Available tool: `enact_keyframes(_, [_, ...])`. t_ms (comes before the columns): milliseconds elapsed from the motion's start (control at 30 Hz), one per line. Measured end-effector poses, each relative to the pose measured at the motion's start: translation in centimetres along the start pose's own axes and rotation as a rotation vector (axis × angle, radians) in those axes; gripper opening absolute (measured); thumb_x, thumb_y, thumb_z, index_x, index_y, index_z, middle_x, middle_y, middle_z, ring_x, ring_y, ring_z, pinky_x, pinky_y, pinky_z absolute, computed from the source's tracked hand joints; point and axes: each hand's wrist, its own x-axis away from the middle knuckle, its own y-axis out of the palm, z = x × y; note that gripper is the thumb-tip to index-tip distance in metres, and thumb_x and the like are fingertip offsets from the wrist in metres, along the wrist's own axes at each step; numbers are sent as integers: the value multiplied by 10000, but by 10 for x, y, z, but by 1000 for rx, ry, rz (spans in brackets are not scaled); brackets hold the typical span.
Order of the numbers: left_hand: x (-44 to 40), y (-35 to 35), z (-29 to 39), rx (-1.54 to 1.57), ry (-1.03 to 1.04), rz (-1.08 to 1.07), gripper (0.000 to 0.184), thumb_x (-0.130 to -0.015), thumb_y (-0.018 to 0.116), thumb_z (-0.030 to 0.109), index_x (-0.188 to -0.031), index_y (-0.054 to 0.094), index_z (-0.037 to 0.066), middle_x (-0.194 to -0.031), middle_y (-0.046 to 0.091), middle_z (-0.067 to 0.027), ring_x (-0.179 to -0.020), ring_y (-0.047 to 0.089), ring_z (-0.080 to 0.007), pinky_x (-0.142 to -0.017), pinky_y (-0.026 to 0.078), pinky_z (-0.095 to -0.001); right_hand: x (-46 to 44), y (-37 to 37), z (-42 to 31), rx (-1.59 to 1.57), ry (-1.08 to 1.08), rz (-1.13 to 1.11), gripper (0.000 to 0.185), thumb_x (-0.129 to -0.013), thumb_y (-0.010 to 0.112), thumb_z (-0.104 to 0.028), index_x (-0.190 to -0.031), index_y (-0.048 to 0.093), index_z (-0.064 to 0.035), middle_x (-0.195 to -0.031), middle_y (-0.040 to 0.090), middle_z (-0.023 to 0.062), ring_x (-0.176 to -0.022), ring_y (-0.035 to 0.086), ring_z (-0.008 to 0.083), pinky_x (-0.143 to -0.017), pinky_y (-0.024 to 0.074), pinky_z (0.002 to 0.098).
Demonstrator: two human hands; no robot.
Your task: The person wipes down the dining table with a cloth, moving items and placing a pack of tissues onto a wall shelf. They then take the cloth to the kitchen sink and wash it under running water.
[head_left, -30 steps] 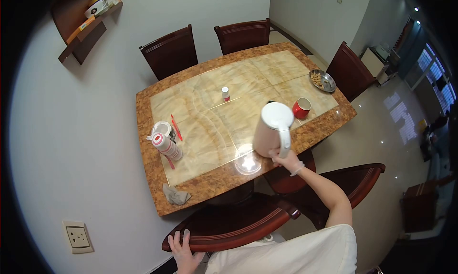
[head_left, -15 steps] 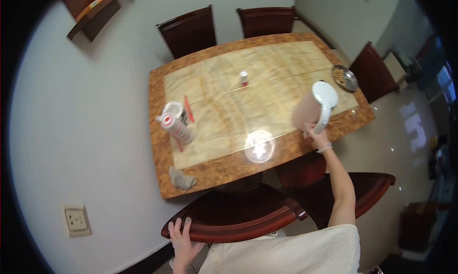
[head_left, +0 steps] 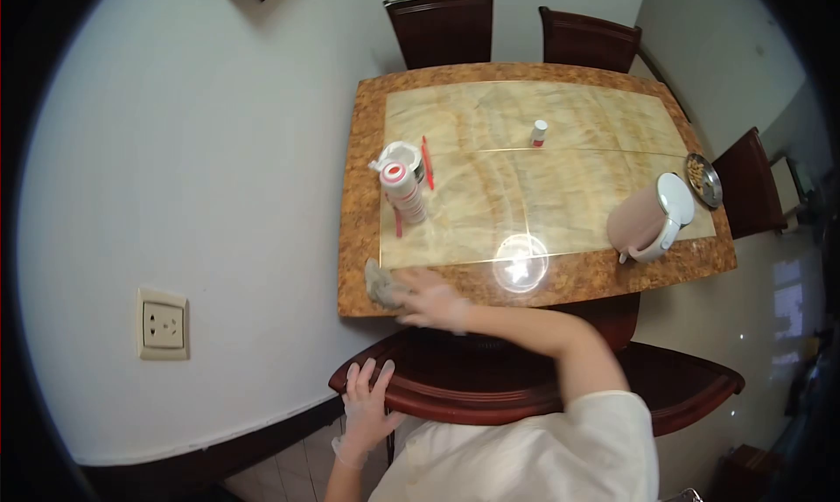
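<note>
Two hands of mine are in view, each in a clear plastic glove. My right hand [head_left: 429,299] is at the crumpled grey cloth [head_left: 381,285], which lies on the near left corner of the table [head_left: 490,285] with its pale marbled centre and brown speckled border. My fingers reach to the cloth's right side, but they are blurred, so I cannot tell whether they grasp it or only touch it. My left hand [head_left: 367,410] is unclenched, its fingers spread over the top edge of the dark red wooden chair back [head_left: 464,397] on the near side.

Beyond the cloth, a white bottle with pink bands and a pink-ringed top [head_left: 403,194] stands upright, in front of a white open-topped container [head_left: 402,155]. One slim red stick-like item [head_left: 428,163] lies just right of the container, and a shorter red item [head_left: 398,224] shows beside the banded bottle's base. Farther back stands a small white bottle with a red lower part [head_left: 538,134]. Toward the right end, the pale pink kettle with white lid and handle [head_left: 637,219] stands upright, near a round metal dish of light brown pieces [head_left: 713,189].
</note>
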Motion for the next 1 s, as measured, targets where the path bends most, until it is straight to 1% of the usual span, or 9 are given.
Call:
enact_keyframes(267, [0,0,5,1,-61,-76,929,-576,803,261,-1393,365,186,-1433,251,-148,-1330,179,-440,-975,284,-595,6,106,80,-330,64,57,363,-847,562,-273,-1200,557,-190,-1229,538,152,-1113,511,346,-956,412,400])
enact_keyframes(367, [-1,1,1,-5,-49,-94,969,-552,816,257,-1398,354,155,-1431,244,-163,-1321,174,-466,-1004,263,-590,90,13,152,-112,489,-32,335,-921,445,-184,-1226,531,-74,-1237,538,185,-1159,502,338,-979,404,387])
enact_keyframes(467, [-5,-6,8,25,-32,-95,951,-554,815,216,-1387,362,138,-1420,231,-186,-1300,179,-491,-1031,232,-580,170,-120,206,-114,1104,471,437,-952,406,-265,-1327,442,-45,-1343,456,189,-1261,405,333,-1066,307,373])
enact_keyframes(633, [-8,2,0,-27,-39,-165,1066,-467,835,179,-1400,322,133,-1432,181,-196,-1298,154,-501,-1042,204,-597,164,-129,274,488,1133,402,455,-937,427,-213,-1349,386,-24,-1403,378,201,-1277,379,347,-1054,317,373])
enact_keyframes(700, [-10,-1,3,-39,-41,-157,1073,-459,836,169,-1400,322,130,-1435,180,-201,-1299,154,-502,-1045,202,-594,107,-84,279,348,924,584,382,-879,426,-104,-1237,478,18,-1267,478,240,-1216,419,363,-1035,330,413])
enact_keyframes(767, [-11,-1,7,-42,-53,-162,1077,-456,837,162,-1401,322,128,-1438,180,-204,-1303,152,-502,-1048,202,-591,65,-42,249,278,782,171,396,-880,404,-85,-1252,463,36,-1266,464,269,-1213,421,373,-1031,343,407])
enact_keyframes(800, [-11,-2,7,-47,-66,-173,1077,-457,837,161,-1402,322,127,-1440,180,-205,-1306,149,-501,-1048,202,-589,52,3,236,136,599,463,372,-865,424,-71,-1218,499,19,-1263,468,257,-1179,457,367,-994,388,406])
enact_keyframes(900, [-10,-2,9,-57,-79,-180,1074,-465,835,155,-1407,320,125,-1441,185,-207,-1315,144,-497,-1050,204,-583,36,25,136,62,282,53,357,-876,420,-58,-1222,507,-39,-1246,499,201,-1150,487,345,-991,394,383])
enact_keyframes(1000, [-8,-3,11,-40,-98,-169,1066,-476,830,146,-1410,317,126,-1444,188,-206,-1321,142,-493,-1053,206,-577,54,-6,158,6,430,-110,361,-893,399,-53,-1243,488,-55,-1241,509,194,-1154,480,345,-1013,370,379])
